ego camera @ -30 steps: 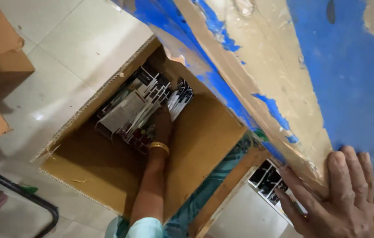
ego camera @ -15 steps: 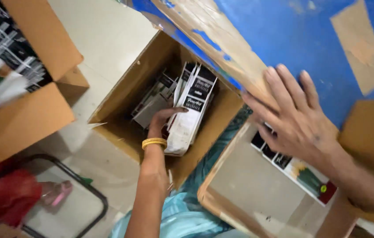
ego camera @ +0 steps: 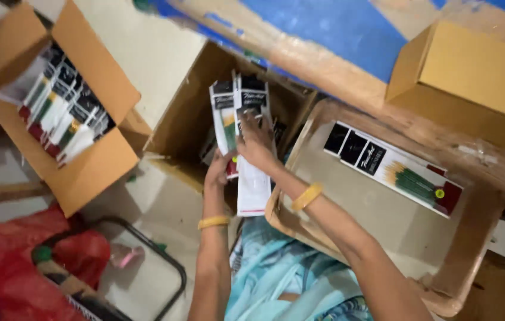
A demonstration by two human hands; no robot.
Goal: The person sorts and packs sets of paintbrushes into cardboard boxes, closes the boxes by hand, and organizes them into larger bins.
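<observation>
- Our right hand point(ego camera: 256, 141) lies over the top of a bundle of long flat packets point(ego camera: 246, 134), its fingers point(ego camera: 251, 122) curled down over the packets' black upper ends and gripping them.
- Our left hand point(ego camera: 218, 170) comes in from below and closes on the lower left side of the same bundle, near a red patch on one packet; a yellow bangle point(ego camera: 213, 222) sits on that wrist and another bangle point(ego camera: 306, 196) on the right.
- The bundle stands nearly upright, its white lower end hanging over the near rim of the open cardboard box point(ego camera: 188, 116) on the floor, its upper end above the box's inside. More packets lie deeper in the box, too dim to count.
- We judge the step in hand to be lifting this bundle out of the box with both hands.
- The next move, as we judge it, calls for an even grip so that the packets do not fan out or slip, and for clearing the box's rim.
- Just to the right, a shallow tray point(ego camera: 383, 208) holds a row of like packets point(ego camera: 394, 167) along its far side.
- Well to the left, a second cardboard box point(ego camera: 89, 172) stands tilted, full of similar packets.
- Beyond, a closed brown carton point(ego camera: 472, 65) rests on a blue-and-tan tabletop point(ego camera: 336, 27).
</observation>
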